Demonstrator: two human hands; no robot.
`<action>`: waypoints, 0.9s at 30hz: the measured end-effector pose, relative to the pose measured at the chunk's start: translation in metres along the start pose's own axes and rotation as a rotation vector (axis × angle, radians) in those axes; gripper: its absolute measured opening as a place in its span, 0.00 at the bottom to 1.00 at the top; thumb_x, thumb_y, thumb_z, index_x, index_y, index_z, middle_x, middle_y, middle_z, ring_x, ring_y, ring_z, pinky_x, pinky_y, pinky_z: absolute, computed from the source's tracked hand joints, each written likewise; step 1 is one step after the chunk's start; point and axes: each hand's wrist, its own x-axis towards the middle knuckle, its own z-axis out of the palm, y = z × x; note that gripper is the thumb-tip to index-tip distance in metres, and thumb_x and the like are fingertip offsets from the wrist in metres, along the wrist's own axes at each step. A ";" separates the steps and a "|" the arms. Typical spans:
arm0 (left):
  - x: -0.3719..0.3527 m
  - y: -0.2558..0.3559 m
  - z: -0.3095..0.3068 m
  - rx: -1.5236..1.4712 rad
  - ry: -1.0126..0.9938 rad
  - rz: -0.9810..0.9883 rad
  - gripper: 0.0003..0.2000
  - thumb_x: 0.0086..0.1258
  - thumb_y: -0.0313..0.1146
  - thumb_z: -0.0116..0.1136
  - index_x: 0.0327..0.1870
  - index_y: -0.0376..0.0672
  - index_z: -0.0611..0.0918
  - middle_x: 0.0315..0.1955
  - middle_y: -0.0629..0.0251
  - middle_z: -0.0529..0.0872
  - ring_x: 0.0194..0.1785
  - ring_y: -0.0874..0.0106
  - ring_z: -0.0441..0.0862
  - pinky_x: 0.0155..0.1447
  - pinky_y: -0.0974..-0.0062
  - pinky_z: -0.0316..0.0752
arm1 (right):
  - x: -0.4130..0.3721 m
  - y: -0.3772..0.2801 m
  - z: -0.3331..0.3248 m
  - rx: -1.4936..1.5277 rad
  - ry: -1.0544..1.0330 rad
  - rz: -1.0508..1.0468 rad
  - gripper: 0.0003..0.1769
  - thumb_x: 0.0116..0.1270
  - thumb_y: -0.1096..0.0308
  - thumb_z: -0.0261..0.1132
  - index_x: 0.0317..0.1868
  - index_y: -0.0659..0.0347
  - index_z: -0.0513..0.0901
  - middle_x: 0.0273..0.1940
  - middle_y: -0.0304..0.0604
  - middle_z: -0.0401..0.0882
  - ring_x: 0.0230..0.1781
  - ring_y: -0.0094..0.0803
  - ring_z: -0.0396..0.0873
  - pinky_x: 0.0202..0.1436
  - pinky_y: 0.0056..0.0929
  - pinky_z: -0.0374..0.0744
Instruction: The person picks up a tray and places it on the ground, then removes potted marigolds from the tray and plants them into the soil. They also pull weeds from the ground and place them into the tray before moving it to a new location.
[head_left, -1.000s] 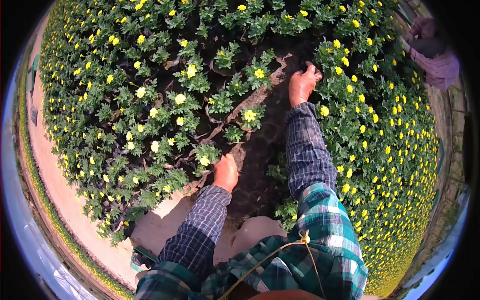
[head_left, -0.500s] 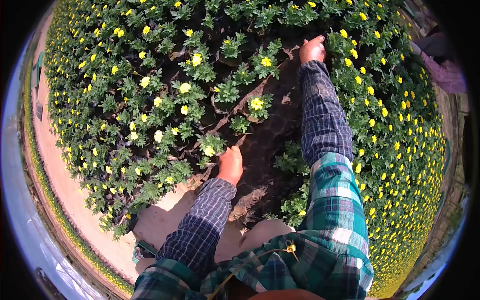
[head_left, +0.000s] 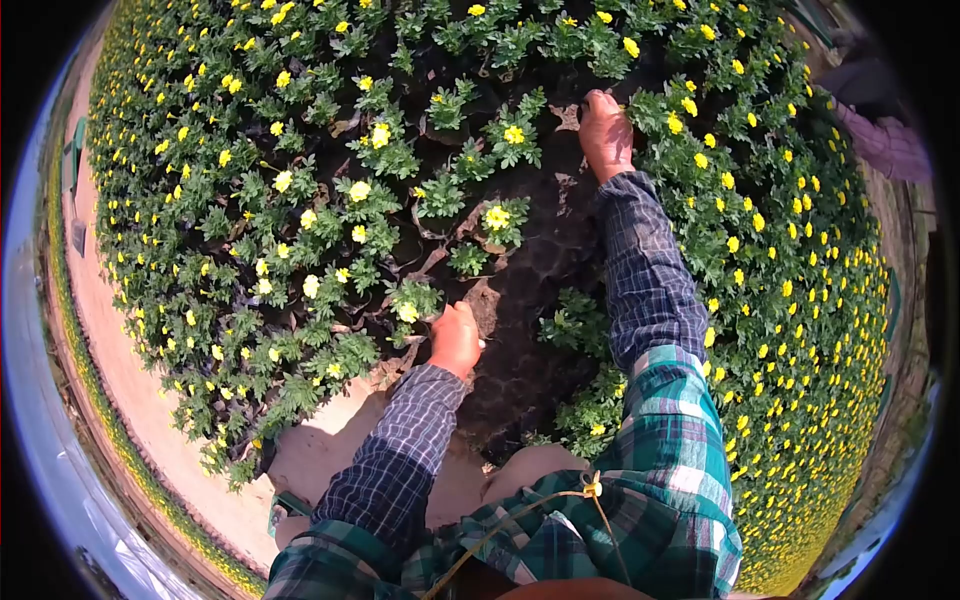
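Observation:
My left hand (head_left: pixel 455 338) rests knuckles-up at the near edge of a dark bare strip of black tray (head_left: pixel 530 300), right beside a small marigold plant (head_left: pixel 410 298). Its fingers curl under, and whatever they grip is hidden. My right hand (head_left: pixel 605 130) reaches far across the strip, palm down. Its fingertips are at the marigolds (head_left: pixel 680 120) on the right side, close to a brown scrap (head_left: pixel 566 116). I cannot see whether it holds anything. Both arms wear checked sleeves.
Dense yellow-flowered marigold seedlings (head_left: pixel 250 180) in dark pots fill the bed on all sides. A sandy path (head_left: pixel 110 330) runs along the left. Another person's sleeve (head_left: pixel 885 140) shows at the upper right edge. My knee (head_left: pixel 520 470) is at the bed's near edge.
My right hand stretched farther up the strip, then drew back a little and turned palm down by the brown scrap. My left hand stayed beside the small plant.

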 end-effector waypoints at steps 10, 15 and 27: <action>0.000 -0.003 0.004 -0.046 0.041 0.030 0.30 0.42 0.31 0.78 0.44 0.32 0.72 0.42 0.42 0.75 0.45 0.48 0.79 0.49 0.60 0.76 | -0.004 0.000 0.011 0.170 -0.101 0.289 0.22 0.54 0.68 0.65 0.50 0.59 0.74 0.36 0.51 0.81 0.40 0.47 0.80 0.44 0.41 0.77; 0.001 -0.004 0.002 -0.095 -0.002 0.011 0.30 0.42 0.32 0.79 0.44 0.32 0.72 0.41 0.43 0.75 0.46 0.48 0.79 0.49 0.60 0.76 | 0.015 0.005 -0.016 0.166 -0.014 0.331 0.20 0.54 0.69 0.64 0.49 0.57 0.73 0.36 0.51 0.82 0.40 0.49 0.80 0.46 0.43 0.77; 0.003 -0.004 0.005 -0.016 0.048 0.045 0.20 0.47 0.26 0.70 0.41 0.36 0.74 0.37 0.48 0.79 0.42 0.54 0.81 0.46 0.62 0.78 | -0.094 -0.069 -0.039 0.137 -0.319 -0.196 0.12 0.55 0.78 0.56 0.42 0.64 0.73 0.32 0.52 0.78 0.35 0.49 0.78 0.40 0.42 0.77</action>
